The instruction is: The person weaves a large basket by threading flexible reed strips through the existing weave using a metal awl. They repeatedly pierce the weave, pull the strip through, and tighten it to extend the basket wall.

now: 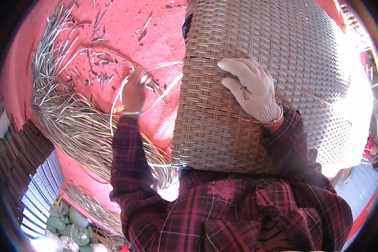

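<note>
A large woven wicker panel [235,126] in grey-brown strands lies in front of my body, a little right of the middle. My right hand [250,88], in a white knitted glove, rests on its face with thumb and fingers apart, holding nothing. Left of the panel's edge is my bare left hand [133,92], somewhat blurred, its fingers closed on a pale weaving strand [168,90]. The strand makes loose loops about that hand and reaches the panel's left edge. The fingertips of the left hand are partly hidden by blur.
A long bundle of loose strands [84,113] curves over the red cloth [164,25] at the left. Short dark and pale offcuts [101,61] are scattered at the far side. Stuffed bags [73,231] lie lower left, beside a dark slatted piece [23,151].
</note>
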`<state>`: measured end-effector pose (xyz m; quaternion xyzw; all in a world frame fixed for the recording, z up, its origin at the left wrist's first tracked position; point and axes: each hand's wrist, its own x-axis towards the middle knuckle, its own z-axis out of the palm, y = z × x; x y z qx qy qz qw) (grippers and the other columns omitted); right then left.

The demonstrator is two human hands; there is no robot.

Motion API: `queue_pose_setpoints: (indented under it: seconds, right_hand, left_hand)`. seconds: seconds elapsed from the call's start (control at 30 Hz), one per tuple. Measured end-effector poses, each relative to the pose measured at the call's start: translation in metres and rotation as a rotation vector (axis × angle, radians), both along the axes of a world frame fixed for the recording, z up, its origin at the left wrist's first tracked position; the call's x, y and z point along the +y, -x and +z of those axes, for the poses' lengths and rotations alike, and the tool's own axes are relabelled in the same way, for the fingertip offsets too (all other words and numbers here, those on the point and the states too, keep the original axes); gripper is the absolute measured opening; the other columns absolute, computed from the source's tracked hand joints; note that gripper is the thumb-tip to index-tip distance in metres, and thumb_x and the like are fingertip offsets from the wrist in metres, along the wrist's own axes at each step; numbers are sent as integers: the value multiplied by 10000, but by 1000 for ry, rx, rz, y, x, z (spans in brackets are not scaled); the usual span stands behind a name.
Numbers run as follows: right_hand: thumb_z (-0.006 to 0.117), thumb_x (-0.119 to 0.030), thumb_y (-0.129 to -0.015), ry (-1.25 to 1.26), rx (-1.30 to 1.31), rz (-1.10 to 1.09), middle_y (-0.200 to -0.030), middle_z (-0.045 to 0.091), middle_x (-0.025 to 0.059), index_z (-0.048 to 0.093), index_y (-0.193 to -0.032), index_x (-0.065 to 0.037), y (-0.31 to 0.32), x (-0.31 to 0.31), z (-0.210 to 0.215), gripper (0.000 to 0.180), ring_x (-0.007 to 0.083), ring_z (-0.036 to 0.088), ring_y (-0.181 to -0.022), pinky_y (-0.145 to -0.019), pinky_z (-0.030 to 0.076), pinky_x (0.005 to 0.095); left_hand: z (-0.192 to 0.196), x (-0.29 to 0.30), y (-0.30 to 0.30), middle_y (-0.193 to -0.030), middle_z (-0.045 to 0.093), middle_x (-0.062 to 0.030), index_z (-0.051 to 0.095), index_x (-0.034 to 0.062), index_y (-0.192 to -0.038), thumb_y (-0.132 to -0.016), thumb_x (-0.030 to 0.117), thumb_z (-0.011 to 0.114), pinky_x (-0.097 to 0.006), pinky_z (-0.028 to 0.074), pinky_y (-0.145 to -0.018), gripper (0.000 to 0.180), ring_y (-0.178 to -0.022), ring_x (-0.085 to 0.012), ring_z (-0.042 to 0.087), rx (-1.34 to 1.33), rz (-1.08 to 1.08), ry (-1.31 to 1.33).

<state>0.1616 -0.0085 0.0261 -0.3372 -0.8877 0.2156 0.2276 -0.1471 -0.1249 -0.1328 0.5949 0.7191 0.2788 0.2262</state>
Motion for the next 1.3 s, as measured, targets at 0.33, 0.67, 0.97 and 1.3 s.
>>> queue_pose_setpoints:
  seconds: [0.33, 0.67, 0.97, 1.3]
  right_hand:
    - [690, -140, -772, 15, 91, -34, -931, 659, 64, 619, -1031, -109, -4, 0, -6, 270, 290, 627, -812, -672, 520, 404]
    - [654, -138, -773, 37, 135, -62, -885, 629, 46, 598, -1010, -123, -4, -4, -7, 244, 284, 610, -803, -639, 515, 414]
    - [644, -177, -777, 21, 92, -32, -850, 620, 48, 586, -985, -130, -7, -4, -8, 221, 270, 614, -790, -639, 515, 402]
    - [669, -186, -816, 16, -9, -18, -1004, 663, 62, 625, -1080, -103, -5, -4, -2, 280, 270, 623, -897, -763, 510, 390]
  left_hand:
    - [39, 57, -67, -860, 599, -111, 590, 44, -1065, -693, -144, 538, -307, 468, -569, 421, -669, -213, 602, 12, -325, -229]
    - [2, -90, 145, -957, 634, -217, 581, 18, -1043, -821, 10, 501, -471, 469, -793, 236, -941, -406, 603, 508, 50, 562]
    - [26, -215, 210, -794, 628, -229, 532, 13, -830, -847, 60, 537, -524, 450, -662, 51, -793, -435, 605, 763, 203, 648]
    - [18, -13, -21, -1057, 624, -187, 553, 53, -1255, -847, -50, 531, -373, 518, -735, 421, -892, -330, 632, -122, -68, -18]
